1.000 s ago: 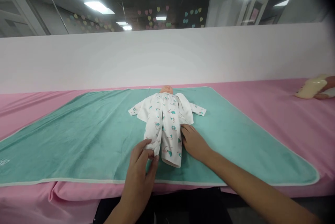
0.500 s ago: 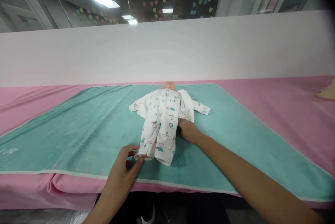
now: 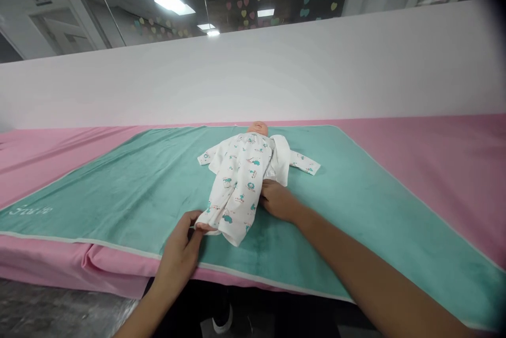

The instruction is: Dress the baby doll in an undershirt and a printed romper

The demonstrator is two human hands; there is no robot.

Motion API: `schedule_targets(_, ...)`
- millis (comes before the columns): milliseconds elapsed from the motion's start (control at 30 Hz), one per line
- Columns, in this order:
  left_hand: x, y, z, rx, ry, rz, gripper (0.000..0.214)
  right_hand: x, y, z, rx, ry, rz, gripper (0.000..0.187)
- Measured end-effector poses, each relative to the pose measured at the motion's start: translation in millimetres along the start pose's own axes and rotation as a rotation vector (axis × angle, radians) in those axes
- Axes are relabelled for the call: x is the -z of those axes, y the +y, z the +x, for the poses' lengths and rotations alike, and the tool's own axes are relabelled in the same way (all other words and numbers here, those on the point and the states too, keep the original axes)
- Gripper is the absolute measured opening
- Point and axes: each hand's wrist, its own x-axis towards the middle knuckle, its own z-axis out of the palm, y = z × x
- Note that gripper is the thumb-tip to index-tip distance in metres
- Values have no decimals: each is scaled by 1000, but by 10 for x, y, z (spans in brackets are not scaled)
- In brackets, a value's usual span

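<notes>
A baby doll [image 3: 258, 127] lies on its back on a teal blanket [image 3: 336, 211], its head at the far end. White baby clothes [image 3: 241, 180] with small animal and car prints cover its body and legs, and both sleeves are spread outward. A plain white flap [image 3: 280, 156] is turned out on the right side. My left hand [image 3: 182, 243] pinches the end of the left trouser leg, where a bit of the doll's foot shows. At the right side of the trousers, my right hand [image 3: 279, 200] has its fingers curled against the cloth; the fingertips are partly hidden under it.
Pink cloth [image 3: 446, 164] covers the table beneath the blanket. Behind it stands a low white wall [image 3: 245, 74] with dark glass above. The table's front edge is close to my legs, and a shoe [image 3: 222, 321] shows below.
The trouser legs have swung to the left, with both hands moving that way along with them. My view has turned and tilted slightly.
</notes>
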Motion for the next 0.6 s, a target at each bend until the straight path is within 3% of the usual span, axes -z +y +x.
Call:
schedule_targets(233,-37,145,46,58,-5,80,30,43,-142,-21,-36,54,14,31)
schedule_targets(367,-89,162,37,19,-11,114,33,29,-155,-25,-59,25,-13,34)
schedule_targets(467,-103,90,21,-33,-37,97,48,36,-174,-24,-52,17,-27,32)
schedule_targets(600,-28,20,-36,-123,-18,-6,53,46,-197,-25,-37,44,-9,38)
